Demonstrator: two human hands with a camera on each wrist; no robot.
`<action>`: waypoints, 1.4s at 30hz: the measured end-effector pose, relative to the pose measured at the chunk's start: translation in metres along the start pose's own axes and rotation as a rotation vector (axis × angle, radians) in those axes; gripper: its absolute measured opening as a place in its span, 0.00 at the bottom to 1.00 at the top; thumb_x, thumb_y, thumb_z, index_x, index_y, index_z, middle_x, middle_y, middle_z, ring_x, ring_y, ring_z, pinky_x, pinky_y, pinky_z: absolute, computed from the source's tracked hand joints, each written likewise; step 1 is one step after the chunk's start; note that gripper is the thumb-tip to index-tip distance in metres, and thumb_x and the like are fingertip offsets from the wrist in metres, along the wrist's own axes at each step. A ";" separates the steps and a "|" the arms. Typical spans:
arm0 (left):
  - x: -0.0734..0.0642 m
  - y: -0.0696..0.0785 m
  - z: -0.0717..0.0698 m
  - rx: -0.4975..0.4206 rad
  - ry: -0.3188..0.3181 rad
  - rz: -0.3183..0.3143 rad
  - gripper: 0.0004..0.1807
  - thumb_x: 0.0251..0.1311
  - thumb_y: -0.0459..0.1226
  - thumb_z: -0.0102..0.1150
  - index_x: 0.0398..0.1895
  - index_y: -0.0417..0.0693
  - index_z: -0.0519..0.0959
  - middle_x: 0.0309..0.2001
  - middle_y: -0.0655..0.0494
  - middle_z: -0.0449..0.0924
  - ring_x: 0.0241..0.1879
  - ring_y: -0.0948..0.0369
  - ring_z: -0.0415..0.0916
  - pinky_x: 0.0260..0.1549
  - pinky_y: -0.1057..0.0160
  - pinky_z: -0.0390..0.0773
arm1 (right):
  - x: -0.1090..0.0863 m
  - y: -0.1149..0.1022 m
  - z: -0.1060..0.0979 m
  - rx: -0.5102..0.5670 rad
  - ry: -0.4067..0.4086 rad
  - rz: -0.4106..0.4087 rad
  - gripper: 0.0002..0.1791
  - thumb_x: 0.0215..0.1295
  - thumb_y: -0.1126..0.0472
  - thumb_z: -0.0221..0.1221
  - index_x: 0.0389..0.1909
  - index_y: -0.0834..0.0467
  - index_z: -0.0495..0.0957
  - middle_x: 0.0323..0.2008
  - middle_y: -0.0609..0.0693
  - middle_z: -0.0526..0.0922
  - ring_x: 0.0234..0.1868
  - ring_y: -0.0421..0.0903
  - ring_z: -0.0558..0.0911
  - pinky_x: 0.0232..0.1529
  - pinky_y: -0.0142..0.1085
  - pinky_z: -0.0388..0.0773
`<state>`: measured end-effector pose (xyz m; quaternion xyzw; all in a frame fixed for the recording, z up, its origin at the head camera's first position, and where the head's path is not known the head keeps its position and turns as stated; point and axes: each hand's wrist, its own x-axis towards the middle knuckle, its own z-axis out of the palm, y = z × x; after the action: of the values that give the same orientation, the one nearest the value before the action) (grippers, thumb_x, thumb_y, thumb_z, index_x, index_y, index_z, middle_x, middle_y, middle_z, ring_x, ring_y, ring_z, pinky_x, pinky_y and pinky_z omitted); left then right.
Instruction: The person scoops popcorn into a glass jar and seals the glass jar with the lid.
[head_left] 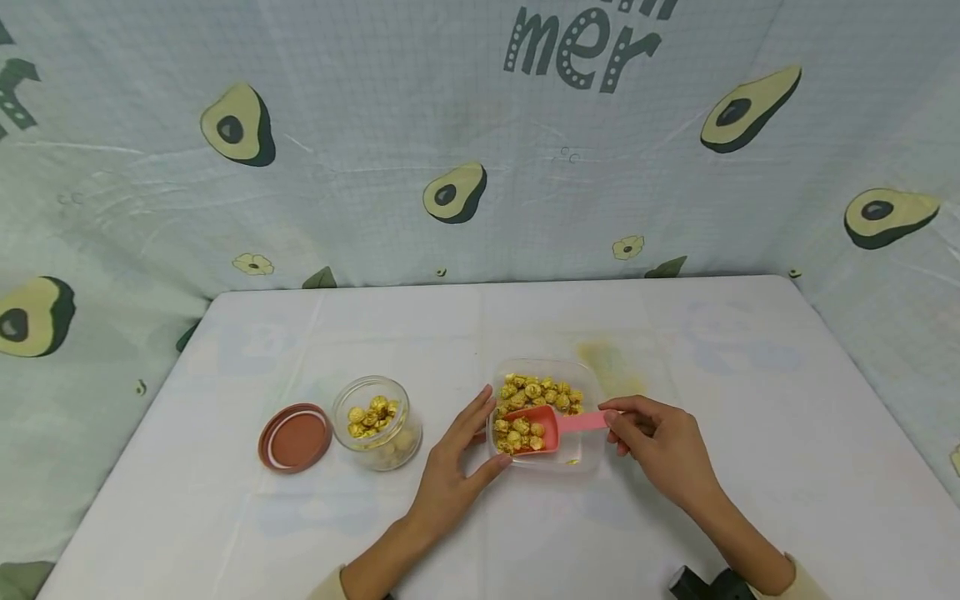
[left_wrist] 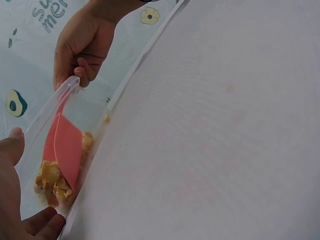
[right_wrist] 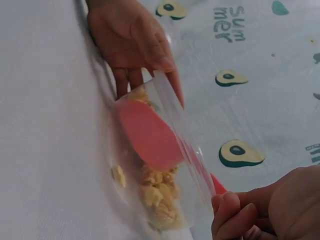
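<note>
Backdrop (head_left: 360, 208) lettered "sum mer". Right hand (head_left: 663, 444) pinches one pink scoop (head_left: 552, 427) in one clear tub (head_left: 588, 452), popcorn (head_left: 522, 433) aboard. Left hand (head_left: 450, 479) spread, fingers touching tub. Left of these: one jar (head_left: 407, 446), one lid (head_left: 295, 439).

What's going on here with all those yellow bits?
A person's right hand holds a pink scoop by its handle, inside a clear container of golden popcorn-like pieces. Some pieces are in the scoop. The left hand rests against the container. An open glass jar with similar pieces stands nearby, beside its brown lid.
</note>
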<state>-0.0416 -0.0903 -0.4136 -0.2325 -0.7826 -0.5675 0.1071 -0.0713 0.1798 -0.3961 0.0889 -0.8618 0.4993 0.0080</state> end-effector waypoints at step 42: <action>0.000 -0.003 0.002 -0.003 0.005 0.018 0.37 0.48 0.23 0.67 0.64 0.28 0.65 0.68 0.34 0.59 0.63 0.44 0.64 0.50 0.51 0.77 | 0.008 -0.004 -0.019 0.348 -0.163 0.367 0.19 0.69 0.65 0.56 0.55 0.72 0.72 0.32 0.61 0.83 0.29 0.47 0.82 0.35 0.35 0.84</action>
<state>-0.0428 -0.0896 -0.4166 -0.2385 -0.7792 -0.5683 0.1138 -0.0803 0.1934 -0.3821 -0.0289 -0.7624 0.6243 -0.1676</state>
